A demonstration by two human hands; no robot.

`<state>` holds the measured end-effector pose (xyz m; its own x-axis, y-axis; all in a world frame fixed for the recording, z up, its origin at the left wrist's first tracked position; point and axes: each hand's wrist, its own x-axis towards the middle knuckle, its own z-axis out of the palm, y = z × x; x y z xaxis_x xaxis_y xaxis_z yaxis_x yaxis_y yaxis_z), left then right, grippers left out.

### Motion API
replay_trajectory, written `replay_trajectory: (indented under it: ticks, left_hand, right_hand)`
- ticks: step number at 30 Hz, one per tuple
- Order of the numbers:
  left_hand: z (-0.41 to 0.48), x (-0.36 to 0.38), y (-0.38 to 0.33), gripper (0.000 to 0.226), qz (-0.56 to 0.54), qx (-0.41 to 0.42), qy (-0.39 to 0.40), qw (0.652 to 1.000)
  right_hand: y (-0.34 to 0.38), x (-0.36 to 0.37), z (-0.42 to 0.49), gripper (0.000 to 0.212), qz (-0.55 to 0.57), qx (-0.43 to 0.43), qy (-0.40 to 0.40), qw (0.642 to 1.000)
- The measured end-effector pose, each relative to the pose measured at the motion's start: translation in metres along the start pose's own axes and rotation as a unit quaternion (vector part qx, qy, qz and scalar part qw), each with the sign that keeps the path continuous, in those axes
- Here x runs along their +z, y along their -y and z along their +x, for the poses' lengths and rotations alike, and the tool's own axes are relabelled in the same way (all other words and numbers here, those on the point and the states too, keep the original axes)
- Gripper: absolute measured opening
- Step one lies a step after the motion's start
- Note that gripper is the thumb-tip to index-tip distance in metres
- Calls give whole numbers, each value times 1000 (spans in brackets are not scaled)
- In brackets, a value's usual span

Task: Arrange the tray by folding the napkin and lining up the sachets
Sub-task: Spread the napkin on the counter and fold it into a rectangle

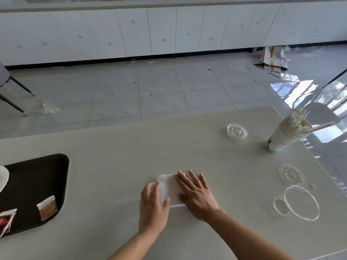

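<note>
Napkin (pixel 169 186) well apart from tray (pixel 37 175)

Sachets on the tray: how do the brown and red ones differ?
The brown sachet has a white top band; the red sachet has pale edges. The brown sachet shows whole near the black tray's right rim; the red sachet is cut by the left edge. Both lie on it.

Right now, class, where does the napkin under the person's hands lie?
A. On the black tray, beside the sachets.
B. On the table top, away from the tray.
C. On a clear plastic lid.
B: the napkin lies flat on the table, with the right hand pressed on it and the left hand at its left edge, well right of the black tray.
</note>
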<state>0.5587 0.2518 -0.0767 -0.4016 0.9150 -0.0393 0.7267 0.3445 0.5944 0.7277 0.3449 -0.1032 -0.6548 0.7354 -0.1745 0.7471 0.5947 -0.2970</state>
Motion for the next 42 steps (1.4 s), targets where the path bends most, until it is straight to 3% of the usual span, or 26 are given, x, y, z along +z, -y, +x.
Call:
replay_trajectory:
  ticks: [3, 6, 8, 12, 16, 20, 26, 29, 32, 38, 42]
  left_hand:
    - [4, -7, -13, 62, -124, -224, 20, 966]
    - [12, -10, -20, 23, -196, -297, 36, 934]
    - [13, -12, -21, 18, -225, -324, 65, 917]
    - [10, -14, -19, 7, -209, -288, 76, 932]
    - [8, -32, -19, 5, -257, -196, 65, 944]
    - [10, -61, -10, 7, -285, -138, 84, 945]
    - [8, -96, 6, 30, -372, -204, 31, 905]
    - [-4, -104, 14, 40, -422, -243, 6, 873]
    - [-22, -105, 24, 40, -464, -258, 46, 847]
    - [-48, -119, 45, 35, -458, -255, 10, 851]
    - [-54, -133, 57, 35, -436, -256, -46, 861]
  right_hand:
    - [2, -1, -1, 63, 0, -4, 2, 1000]
    - [3, -3, -2, 63, -1, -4, 3, 1000]
    - [4, -4, -2, 62, 6, 0, 5, 1000]
    - [10, -9, 1, 65, 64, 24, -9, 998]
    - [15, -27, 6, 70, 208, 52, -60, 975]
    - [22, -50, 14, 67, 314, 31, 38, 948]
    - [47, -63, 10, 13, 482, 58, 114, 867]
    - [70, -61, 5, 7, 534, 99, 70, 837]
    - [93, -58, 4, 8, 561, 146, 10, 815]
    - [125, -54, 4, 7, 536, 141, 1, 832]
    - [147, -54, 7, 30, 525, 87, 86, 842]
